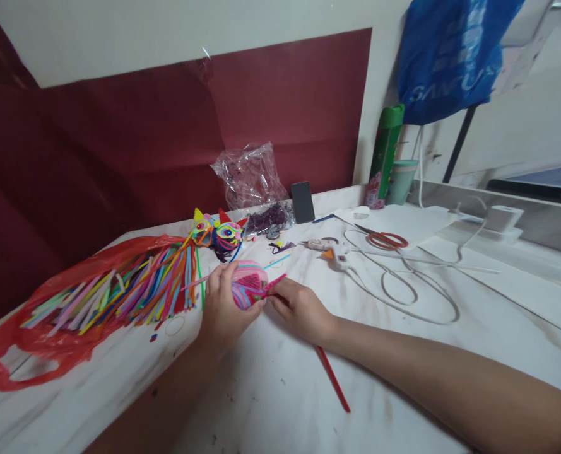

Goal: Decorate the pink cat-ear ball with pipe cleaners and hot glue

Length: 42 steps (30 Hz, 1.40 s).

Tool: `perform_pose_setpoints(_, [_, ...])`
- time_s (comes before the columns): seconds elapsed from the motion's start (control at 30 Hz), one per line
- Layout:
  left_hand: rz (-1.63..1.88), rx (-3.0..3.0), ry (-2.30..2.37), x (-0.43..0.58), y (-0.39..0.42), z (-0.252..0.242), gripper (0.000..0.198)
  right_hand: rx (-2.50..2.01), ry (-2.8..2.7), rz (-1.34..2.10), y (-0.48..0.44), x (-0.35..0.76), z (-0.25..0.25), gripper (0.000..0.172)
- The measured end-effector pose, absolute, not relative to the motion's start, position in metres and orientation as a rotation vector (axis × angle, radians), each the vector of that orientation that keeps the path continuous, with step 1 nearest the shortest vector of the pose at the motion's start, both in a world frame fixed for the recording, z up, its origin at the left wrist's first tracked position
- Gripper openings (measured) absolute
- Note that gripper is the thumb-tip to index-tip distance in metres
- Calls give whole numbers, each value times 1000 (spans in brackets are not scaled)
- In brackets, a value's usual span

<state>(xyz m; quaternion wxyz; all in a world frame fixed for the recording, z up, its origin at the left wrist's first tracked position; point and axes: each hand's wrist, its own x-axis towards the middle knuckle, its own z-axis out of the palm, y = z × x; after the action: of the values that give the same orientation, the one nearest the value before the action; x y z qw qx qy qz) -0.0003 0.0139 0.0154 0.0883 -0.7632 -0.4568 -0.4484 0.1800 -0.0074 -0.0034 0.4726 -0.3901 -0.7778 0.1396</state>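
Observation:
My left hand (224, 309) is wrapped round a rounded craft piece (249, 277) made of pink, blue and magenta pipe cleaners. At its right side, my right hand (301, 309) pinches a magenta pipe cleaner (276, 285) that touches the piece. A loose red pipe cleaner (333, 380) lies on the table under my right wrist. Two colourful pipe-cleaner figures (216, 233) with eyes and pointed ears stand just behind my left hand. Many pipe cleaners (133, 290) in mixed colours lie to the left on a red plastic bag (5, 375).
Orange-handled scissors (388, 240), a glue gun (339, 258) with a looping white cable (417, 315) and pliers (320, 244) lie right of centre. Behind are a phone (303, 202), a clear plastic bag (252, 176), a green spray can (384, 157) and a pale green cup (402, 181).

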Motion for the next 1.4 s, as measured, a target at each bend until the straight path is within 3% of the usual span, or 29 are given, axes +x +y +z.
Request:
perform_pose_setpoints(0.23, [-1311,-2334,-1331,-6,17,16,78,-977,-1735,823,3,180,-5,17])
perform_pose_setpoints(0.47, [-1358,-2353,-1401,-4,15,16,77,-1007,-1584,918,0,175,-5,8])
perform_pose_setpoints(0.73, [-1598,-2536,-1743,-1,15,18,79,-910,-1306,1404,3,175,1,6])
perform_pose_setpoints(1.17, [-1509,-2619,-1753,-6,20,18,82,-850,-1274,1547,7,177,-1,10])
perform_pose_setpoints(1.4, [-1831,-2520,-1966,-6,20,24,79,-858,-1108,1618,16,188,3,20])
